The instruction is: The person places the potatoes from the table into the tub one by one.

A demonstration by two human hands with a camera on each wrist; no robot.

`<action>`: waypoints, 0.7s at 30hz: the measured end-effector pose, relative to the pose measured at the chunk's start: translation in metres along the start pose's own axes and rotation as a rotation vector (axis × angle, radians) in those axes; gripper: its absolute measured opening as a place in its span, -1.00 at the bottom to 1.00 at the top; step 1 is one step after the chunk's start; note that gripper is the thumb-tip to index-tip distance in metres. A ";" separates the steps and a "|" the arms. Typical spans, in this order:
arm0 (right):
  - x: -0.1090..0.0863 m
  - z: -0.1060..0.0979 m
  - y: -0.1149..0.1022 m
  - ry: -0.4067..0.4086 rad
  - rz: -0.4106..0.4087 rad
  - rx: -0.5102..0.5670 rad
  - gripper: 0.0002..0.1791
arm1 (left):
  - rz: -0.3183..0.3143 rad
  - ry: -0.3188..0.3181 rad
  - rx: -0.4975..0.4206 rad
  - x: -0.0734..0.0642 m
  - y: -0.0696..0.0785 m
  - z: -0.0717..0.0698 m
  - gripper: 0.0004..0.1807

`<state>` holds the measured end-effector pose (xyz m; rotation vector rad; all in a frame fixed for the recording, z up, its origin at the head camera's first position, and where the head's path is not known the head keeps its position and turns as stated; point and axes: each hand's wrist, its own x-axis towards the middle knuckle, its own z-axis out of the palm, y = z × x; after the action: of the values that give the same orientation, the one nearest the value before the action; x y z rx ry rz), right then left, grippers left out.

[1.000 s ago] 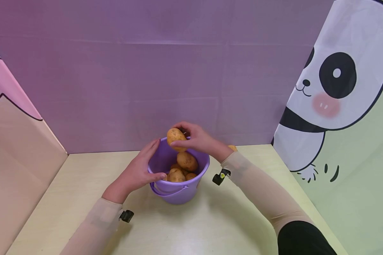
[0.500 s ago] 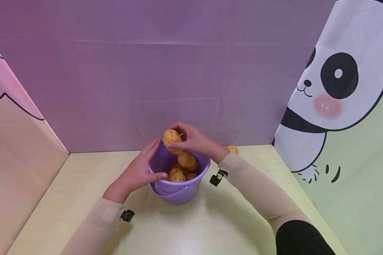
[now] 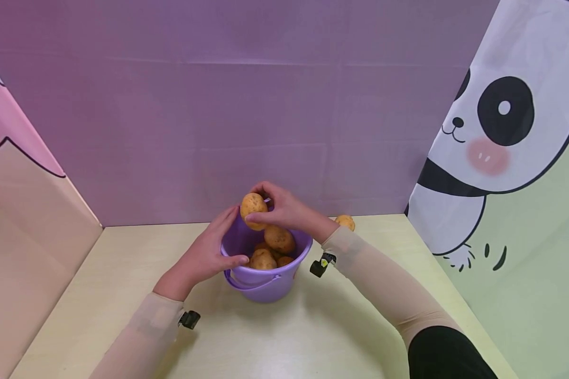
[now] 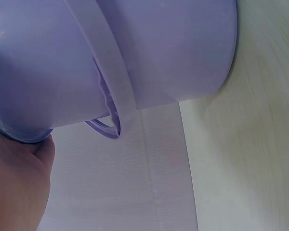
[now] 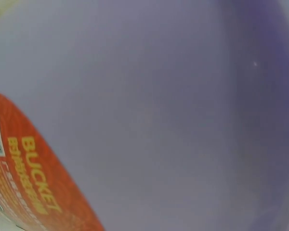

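A purple bucket stands on the table with its handle hanging at the front. Several potatoes lie inside it. My left hand holds the bucket's rim at the left, its thumb over the front edge and fingers toward the back. In the left wrist view, part of that hand shows against the rim. Above the bucket's back left, my right hand pinches a potato between thumb and fingers. The right wrist view shows the bucket's side with a red label; no hand shows there.
Another potato sits at the table's back edge, behind the right forearm. A purple backdrop rises behind the pale table. Printed side panels stand left and right, the right one bearing a panda.
My right hand has shifted slightly left with the potato, now at the back left of the bucket's opening. More of the potato behind the forearm shows. The left hand stays on the rim.
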<state>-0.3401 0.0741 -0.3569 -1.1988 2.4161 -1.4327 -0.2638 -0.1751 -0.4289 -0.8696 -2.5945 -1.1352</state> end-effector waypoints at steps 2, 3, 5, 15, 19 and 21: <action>0.001 0.001 0.001 -0.003 -0.002 0.001 -0.44 | 0.003 0.003 -0.002 0.000 0.000 0.000 0.36; 0.001 0.001 0.001 -0.006 -0.004 0.002 -0.44 | 0.005 0.004 -0.003 0.000 -0.001 0.000 0.36; 0.001 0.002 0.001 -0.009 -0.005 0.002 -0.43 | 0.009 0.005 -0.003 0.000 -0.001 0.000 0.36; 0.002 0.005 0.000 -0.021 -0.010 0.013 -0.42 | -0.013 -0.004 -0.010 -0.001 0.001 0.000 0.34; 0.003 0.006 0.002 -0.020 -0.024 0.030 -0.45 | -0.004 0.002 -0.001 -0.001 0.000 0.000 0.33; 0.003 0.006 0.002 -0.023 -0.028 0.028 -0.46 | -0.002 0.002 0.002 -0.001 -0.001 0.001 0.34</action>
<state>-0.3404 0.0682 -0.3608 -1.2408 2.3656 -1.4471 -0.2637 -0.1755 -0.4301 -0.8653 -2.5946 -1.1326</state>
